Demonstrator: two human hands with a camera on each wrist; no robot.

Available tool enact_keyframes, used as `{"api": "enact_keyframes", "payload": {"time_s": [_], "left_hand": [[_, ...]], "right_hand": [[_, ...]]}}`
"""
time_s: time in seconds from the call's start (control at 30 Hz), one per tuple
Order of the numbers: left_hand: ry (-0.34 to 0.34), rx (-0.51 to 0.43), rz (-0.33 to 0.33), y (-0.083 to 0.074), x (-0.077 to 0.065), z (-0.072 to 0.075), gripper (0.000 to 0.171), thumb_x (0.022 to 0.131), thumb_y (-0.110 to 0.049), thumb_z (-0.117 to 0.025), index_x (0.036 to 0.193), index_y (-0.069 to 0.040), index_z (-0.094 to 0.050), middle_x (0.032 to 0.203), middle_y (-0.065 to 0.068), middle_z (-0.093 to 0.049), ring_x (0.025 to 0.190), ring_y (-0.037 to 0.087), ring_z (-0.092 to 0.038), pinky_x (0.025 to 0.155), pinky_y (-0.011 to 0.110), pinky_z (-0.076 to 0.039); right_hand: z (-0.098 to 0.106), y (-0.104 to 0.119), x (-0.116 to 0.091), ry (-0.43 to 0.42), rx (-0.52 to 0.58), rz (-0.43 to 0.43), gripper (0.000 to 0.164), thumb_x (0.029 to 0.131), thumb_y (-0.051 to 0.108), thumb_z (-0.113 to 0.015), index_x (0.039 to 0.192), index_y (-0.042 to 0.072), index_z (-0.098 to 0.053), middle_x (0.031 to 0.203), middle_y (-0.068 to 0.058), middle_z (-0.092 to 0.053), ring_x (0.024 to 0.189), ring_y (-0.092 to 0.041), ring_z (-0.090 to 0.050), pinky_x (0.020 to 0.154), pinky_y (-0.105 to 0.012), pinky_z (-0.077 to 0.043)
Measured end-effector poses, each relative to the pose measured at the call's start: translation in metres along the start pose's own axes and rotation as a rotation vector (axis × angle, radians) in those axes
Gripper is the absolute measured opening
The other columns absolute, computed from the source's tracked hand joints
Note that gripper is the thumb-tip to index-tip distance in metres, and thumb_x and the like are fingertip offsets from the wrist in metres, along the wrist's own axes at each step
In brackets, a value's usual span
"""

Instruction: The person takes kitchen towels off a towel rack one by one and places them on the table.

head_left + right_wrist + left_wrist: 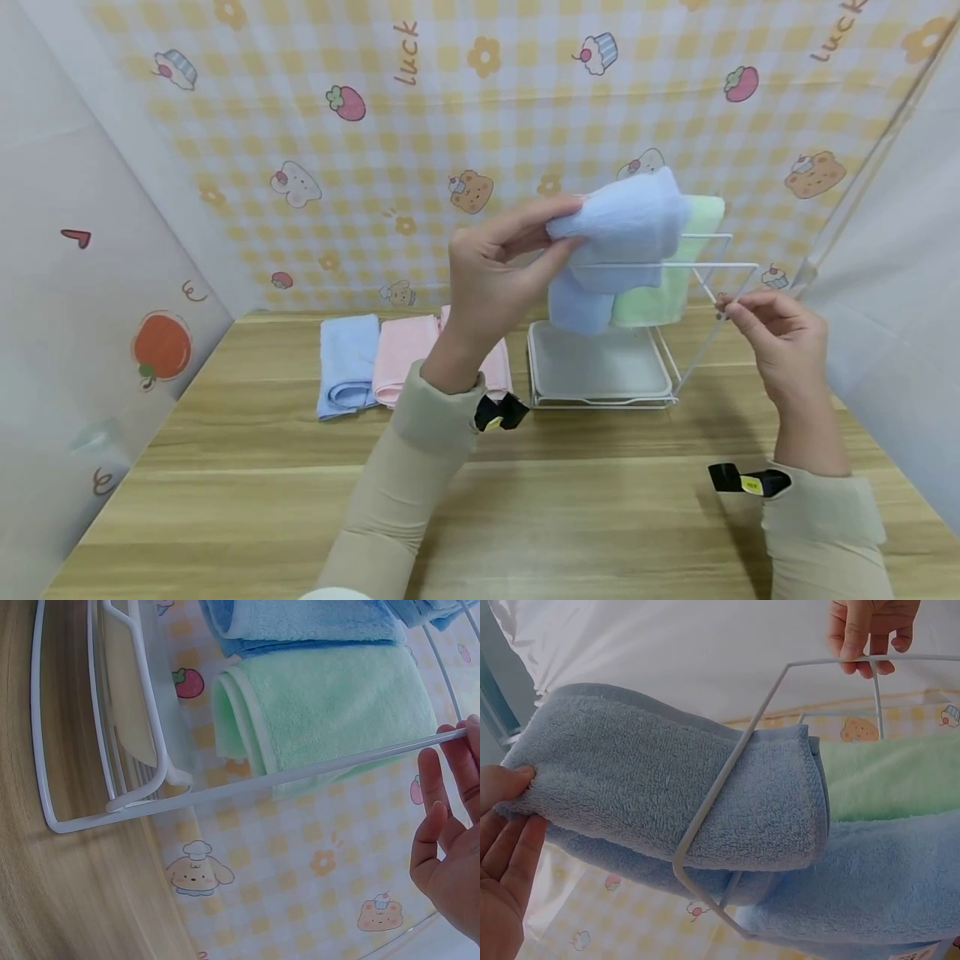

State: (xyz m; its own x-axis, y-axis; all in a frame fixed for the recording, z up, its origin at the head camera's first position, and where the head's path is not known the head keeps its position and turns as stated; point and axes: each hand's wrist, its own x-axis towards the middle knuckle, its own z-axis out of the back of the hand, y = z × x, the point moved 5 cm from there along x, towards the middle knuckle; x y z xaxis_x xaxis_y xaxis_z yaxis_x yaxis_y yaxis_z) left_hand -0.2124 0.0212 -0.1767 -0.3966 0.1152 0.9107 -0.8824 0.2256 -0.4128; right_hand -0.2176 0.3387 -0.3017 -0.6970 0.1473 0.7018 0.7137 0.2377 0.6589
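My left hand (487, 283) pinches one end of a folded light-blue towel (637, 221) between thumb and fingers. That towel is raised at the top of a white wire rack (727, 265); in the left wrist view part of the held towel (630, 765) lies behind a bent wire. My right hand (787, 342) grips the rack's right side wire, and the right wrist view shows its fingers at the bar (285, 778). Another blue towel (577, 304) and a light-green towel (648, 307) hang on the rack. The held towel partly covers how they hang.
A white tray (600, 358) forms the rack's base on the wooden table (525, 517). To the left lie a folded blue towel (348, 354) and folded pink towels (405, 346), partly behind my left arm. A yellow checked cloth (300, 133) stands behind the table.
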Motion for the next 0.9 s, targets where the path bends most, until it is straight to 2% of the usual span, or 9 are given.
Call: {"api": "enact_keyframes", "payload": {"time_s": [0.17,0.27,0.47,0.53,0.8,0.9], "left_hand": [[-0.024,0.024,-0.040,-0.001,-0.008,0.013,0.025,0.077,0.019,-0.072,0.102,0.021,-0.066,0.103,0.037,-0.068,0.096,0.046,-0.070,0.082,0.039,-0.061],[-0.038,0.029,-0.045,-0.001,-0.012,0.019,0.025,0.077,0.020,-0.072,0.101,0.021,-0.066,0.103,0.038,-0.068,0.095,0.043,-0.071,0.081,0.041,-0.061],[-0.074,0.038,-0.050,0.002,-0.021,0.029,0.025,0.076,0.022,-0.071,0.100,0.022,-0.065,0.101,0.038,-0.067,0.099,0.011,-0.072,0.078,0.040,-0.061],[-0.089,0.040,-0.051,0.003,-0.024,0.032,0.025,0.075,0.023,-0.070,0.100,0.023,-0.065,0.102,0.038,-0.067,0.099,0.005,-0.070,0.078,0.039,-0.061],[-0.173,0.028,-0.028,0.002,-0.035,0.047,0.027,0.075,0.025,-0.070,0.100,0.027,-0.062,0.103,0.040,-0.066,0.100,0.009,-0.072,0.084,0.038,-0.060],[-0.204,0.022,-0.039,0.003,-0.039,0.052,0.026,0.075,0.022,-0.071,0.100,0.026,-0.062,0.105,0.025,-0.073,0.100,0.012,-0.072,0.084,0.037,-0.060]], "right_hand": [[0.001,0.000,0.000,-0.008,-0.003,-0.002,0.016,0.087,-0.029,-0.048,0.088,-0.021,-0.061,0.090,-0.015,-0.076,0.084,-0.020,-0.073,0.079,-0.022,-0.058],[0.001,0.000,0.000,-0.016,-0.007,-0.012,0.014,0.087,-0.028,-0.049,0.089,-0.021,-0.061,0.090,-0.014,-0.076,0.084,-0.020,-0.073,0.080,-0.022,-0.058],[0.001,0.001,0.000,-0.027,-0.007,-0.025,0.012,0.087,-0.027,-0.050,0.089,-0.021,-0.061,0.090,-0.015,-0.075,0.084,-0.020,-0.073,0.081,-0.023,-0.058],[0.001,0.000,0.000,-0.029,-0.012,-0.030,0.012,0.087,-0.027,-0.051,0.090,-0.021,-0.061,0.090,-0.014,-0.075,0.085,-0.020,-0.073,0.081,-0.022,-0.058],[0.001,-0.001,0.000,-0.030,-0.010,-0.039,0.012,0.087,-0.026,-0.051,0.089,-0.021,-0.062,0.090,-0.014,-0.076,0.084,-0.020,-0.073,0.081,-0.022,-0.058],[0.001,-0.001,0.000,-0.032,-0.005,-0.042,0.012,0.088,-0.026,-0.051,0.089,-0.021,-0.062,0.089,-0.014,-0.076,0.084,-0.020,-0.073,0.080,-0.022,-0.058]]}}
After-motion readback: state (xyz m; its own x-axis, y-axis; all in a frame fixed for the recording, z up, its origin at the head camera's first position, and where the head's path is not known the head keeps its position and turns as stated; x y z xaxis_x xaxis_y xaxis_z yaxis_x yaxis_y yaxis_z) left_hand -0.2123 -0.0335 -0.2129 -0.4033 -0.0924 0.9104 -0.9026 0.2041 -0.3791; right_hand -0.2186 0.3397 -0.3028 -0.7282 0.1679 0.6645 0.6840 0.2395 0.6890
